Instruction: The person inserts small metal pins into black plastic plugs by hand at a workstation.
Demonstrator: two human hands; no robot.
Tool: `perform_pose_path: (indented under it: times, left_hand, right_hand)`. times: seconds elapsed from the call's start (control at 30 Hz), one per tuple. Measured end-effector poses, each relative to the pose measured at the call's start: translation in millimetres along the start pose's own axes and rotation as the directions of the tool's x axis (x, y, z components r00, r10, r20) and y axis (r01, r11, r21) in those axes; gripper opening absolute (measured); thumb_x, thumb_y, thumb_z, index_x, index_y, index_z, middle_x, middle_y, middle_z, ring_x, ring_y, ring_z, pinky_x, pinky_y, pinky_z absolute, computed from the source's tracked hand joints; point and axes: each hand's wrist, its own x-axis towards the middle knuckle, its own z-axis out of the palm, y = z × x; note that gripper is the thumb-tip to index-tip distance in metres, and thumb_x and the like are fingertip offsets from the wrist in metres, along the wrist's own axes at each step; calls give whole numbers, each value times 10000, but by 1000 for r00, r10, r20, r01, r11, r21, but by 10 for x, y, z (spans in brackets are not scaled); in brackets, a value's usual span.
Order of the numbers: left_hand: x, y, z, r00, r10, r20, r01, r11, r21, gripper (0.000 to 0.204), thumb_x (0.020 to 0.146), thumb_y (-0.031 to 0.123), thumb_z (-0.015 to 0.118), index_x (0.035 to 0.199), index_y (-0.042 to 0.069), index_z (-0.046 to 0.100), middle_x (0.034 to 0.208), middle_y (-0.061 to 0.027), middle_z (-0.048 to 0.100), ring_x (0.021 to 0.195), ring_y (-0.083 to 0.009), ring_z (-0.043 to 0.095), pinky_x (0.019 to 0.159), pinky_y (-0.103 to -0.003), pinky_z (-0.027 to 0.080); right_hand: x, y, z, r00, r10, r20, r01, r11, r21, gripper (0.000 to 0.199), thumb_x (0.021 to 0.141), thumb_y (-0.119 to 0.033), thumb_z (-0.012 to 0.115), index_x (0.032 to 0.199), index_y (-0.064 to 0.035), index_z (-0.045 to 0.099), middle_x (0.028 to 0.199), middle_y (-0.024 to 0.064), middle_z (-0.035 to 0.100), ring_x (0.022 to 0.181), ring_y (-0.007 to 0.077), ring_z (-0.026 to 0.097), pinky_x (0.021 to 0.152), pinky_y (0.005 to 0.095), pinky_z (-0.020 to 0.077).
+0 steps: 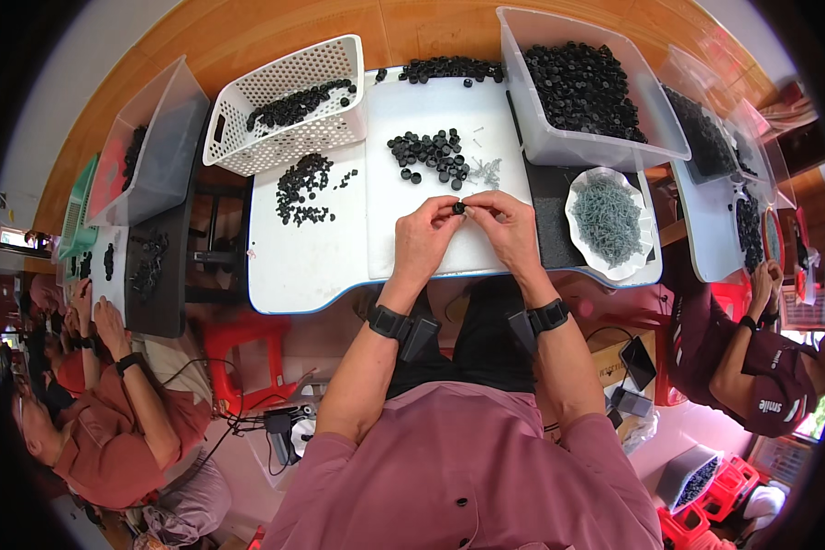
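My left hand (423,236) and my right hand (507,227) meet over the white table top (321,266). Together their fingertips pinch one small black round part (459,208). Just beyond the hands lies a loose pile of the same black parts (431,154) with a few small grey pins (487,170) beside it. A second pile of black parts (304,188) lies to the left. At the right, a white scalloped dish (609,220) holds many grey pins.
A white perforated basket (289,105) and a clear bin (582,87), both holding black parts, stand at the back. Other people work at the left (110,403) and right (752,357). Red stools (243,353) stand under the table.
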Motion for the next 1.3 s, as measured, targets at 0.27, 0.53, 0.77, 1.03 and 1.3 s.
perform_pose_path:
  times: [0.27,0.53,0.77,1.03,1.3]
  left_hand:
    - [1,0,10,1000,19,-4,-19,1000,15,245,899,93,772,1131,24,737,933,-136,786,827,-219,781,735,-317,603]
    - [-4,-48,27,999,23,-23,-22,999,43,224,896,83,770,1108,22,736,920,-136,784,812,-226,779,726,-322,604]
    - [9,-27,32,1000,20,-20,-19,999,44,221,897,81,759,1105,11,736,923,-138,786,816,-227,780,736,-324,604]
    - [92,-35,-159,986,-127,109,137,987,-85,283,931,111,733,1191,-2,742,971,-135,800,901,-165,768,781,-291,590]
    - [130,-108,-140,964,-208,167,245,939,-242,248,949,136,749,1130,-33,760,948,-87,792,860,-99,718,770,-249,558]
  right_hand:
    - [6,27,25,985,-170,-20,168,983,-70,150,873,41,731,1001,-16,782,948,89,775,831,175,725,717,286,559]
    - [-10,31,67,937,-349,-14,338,916,-216,164,830,65,741,967,-22,766,943,112,765,855,265,740,745,344,592]
    - [-22,35,105,897,-441,-7,416,852,-318,204,804,68,733,975,-39,758,904,113,741,832,295,723,726,373,587]
    - [-58,-57,113,883,-465,71,449,788,-423,290,831,28,737,1105,-67,727,876,103,729,805,291,716,720,378,582]
    - [-82,12,108,940,-339,-23,330,928,-173,233,874,23,736,1102,-22,719,929,127,751,791,259,732,723,352,583]
